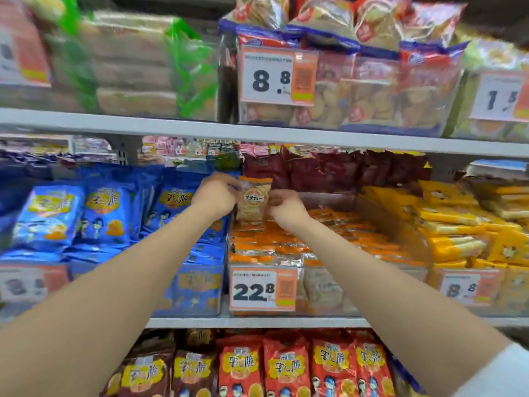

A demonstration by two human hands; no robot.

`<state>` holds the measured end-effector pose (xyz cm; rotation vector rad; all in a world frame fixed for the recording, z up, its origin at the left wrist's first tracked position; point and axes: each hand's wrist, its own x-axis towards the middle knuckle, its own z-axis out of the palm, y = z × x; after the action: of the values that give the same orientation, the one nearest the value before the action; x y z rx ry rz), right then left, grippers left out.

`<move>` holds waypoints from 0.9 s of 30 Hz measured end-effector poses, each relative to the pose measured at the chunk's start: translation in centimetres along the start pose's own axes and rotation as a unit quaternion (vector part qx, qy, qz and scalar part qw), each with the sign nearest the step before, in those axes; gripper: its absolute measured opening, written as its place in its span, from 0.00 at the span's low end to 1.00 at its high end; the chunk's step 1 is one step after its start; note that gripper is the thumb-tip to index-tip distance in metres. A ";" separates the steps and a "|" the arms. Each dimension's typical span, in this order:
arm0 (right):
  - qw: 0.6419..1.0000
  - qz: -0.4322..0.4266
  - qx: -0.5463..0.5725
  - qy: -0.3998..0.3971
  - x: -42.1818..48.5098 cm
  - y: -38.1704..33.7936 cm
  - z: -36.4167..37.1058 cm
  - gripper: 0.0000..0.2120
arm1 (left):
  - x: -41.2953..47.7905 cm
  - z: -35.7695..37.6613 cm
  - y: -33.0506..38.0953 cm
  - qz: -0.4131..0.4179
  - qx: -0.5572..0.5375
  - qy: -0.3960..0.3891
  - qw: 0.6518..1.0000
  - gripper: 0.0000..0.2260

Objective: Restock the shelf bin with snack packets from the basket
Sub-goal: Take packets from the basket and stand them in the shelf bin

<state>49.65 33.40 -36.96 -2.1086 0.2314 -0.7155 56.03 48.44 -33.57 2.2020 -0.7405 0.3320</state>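
Both my hands hold one small orange snack packet (253, 198) upright over the back of the clear shelf bin (323, 287) on the middle shelf. My left hand (215, 196) pinches the packet's left edge and my right hand (283, 206) pinches its right edge. The bin is full of several flat orange packets (286, 242) of the same kind and carries a 22.8 price tag (263, 288) on its front. The basket is out of view.
Blue snack bags (106, 213) fill the bin to the left, yellow packets (469, 224) the bin to the right, dark red bags (337, 170) stand behind. The upper shelf edge (257, 133) runs just above my hands. Red bags (286, 365) line the shelf below.
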 end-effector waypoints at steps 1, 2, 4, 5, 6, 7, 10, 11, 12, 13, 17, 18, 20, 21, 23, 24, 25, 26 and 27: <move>1.000 -0.006 -0.022 -0.005 0.4 0.6 0.4 0.03 | 0.4 0.3 -0.3 -0.002 0.010 0.003 1.000 0.10; 0.999 -0.002 -0.034 -0.008 0.6 1.1 0.7 0.07 | 0.7 0.6 -0.6 -0.005 0.019 0.004 1.000 0.10; 0.999 0.010 -0.046 -0.004 0.7 1.6 0.9 0.08 | 1.1 1.4 -1.0 -0.005 0.027 0.006 1.000 0.11; 0.999 0.012 -0.050 -0.004 0.8 1.8 0.8 0.09 | 1.2 1.7 -1.3 -0.006 0.031 0.008 0.999 0.12; 0.999 0.013 -0.051 -0.010 0.7 1.8 0.6 0.11 | 1.4 2.0 -1.5 -0.008 0.031 0.011 0.999 0.12; 0.998 0.013 -0.053 -0.019 0.5 1.7 0.5 0.14 | 1.6 2.2 -1.7 -0.007 0.025 0.010 1.000 0.13; 0.996 -0.003 -0.081 -0.036 -0.2 1.4 0.6 0.14 | 1.5 2.1 -1.7 0.008 0.024 0.001 1.000 0.16; 0.996 -0.013 -0.089 -0.030 -0.3 1.3 0.6 0.11 | 1.5 2.0 -1.6 0.014 0.032 0.004 0.999 0.16; 0.995 -0.022 -0.093 -0.021 -0.5 1.1 0.7 0.08 | 1.3 1.9 -1.5 0.016 0.039 0.010 0.999 0.16; 0.995 -0.029 -0.094 -0.013 -0.4 1.1 0.7 0.06 | 1.2 1.8 -1.4 0.017 0.045 0.016 0.999 0.17; 0.994 -0.011 -0.102 -0.035 -0.4 1.4 0.3 0.05 | 1.1 1.8 -1.4 0.020 0.086 0.009 0.996 0.12; 0.992 -0.004 -0.114 -0.044 -0.4 1.5 0.3 0.05 | 1.0 1.7 -1.5 0.020 0.088 0.006 0.996 0.11; 0.990 0.007 -0.131 -0.050 -0.4 1.6 0.5 0.05 | 0.8 1.6 -1.7 0.023 0.084 -0.001 0.996 0.10; 0.991 0.010 -0.128 -0.046 -0.4 1.6 0.6 0.05 | 0.8 1.6 -1.7 0.024 0.082 -0.005 0.996 0.11; 0.993 0.011 -0.118 -0.028 -0.6 1.4 0.7 0.04 | 0.9 1.7 -2.0 0.026 0.080 -0.011 0.996 0.12; 0.993 0.013 -0.115 -0.017 -0.6 1.5 0.7 0.05 | 1.0 1.7 -2.0 0.025 0.078 -0.015 0.997 0.12; 0.993 0.017 -0.116 -0.010 -0.6 1.6 0.7 0.06 | 1.2 1.7 -2.0 0.026 0.076 -0.024 0.996 0.12; 0.992 0.022 -0.121 -0.010 -0.5 1.7 0.6 0.08 | 1.3 1.7 -2.0 0.027 0.074 -0.038 0.996 0.12; 0.991 0.027 -0.127 -0.017 -0.4 1.8 0.6 0.09 | 1.3 1.7 -2.0 0.027 0.072 -0.055 0.996 0.12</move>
<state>49.84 32.86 -38.81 -2.3441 0.3769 -0.6452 58.31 47.72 -35.25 2.3543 -0.8610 0.3012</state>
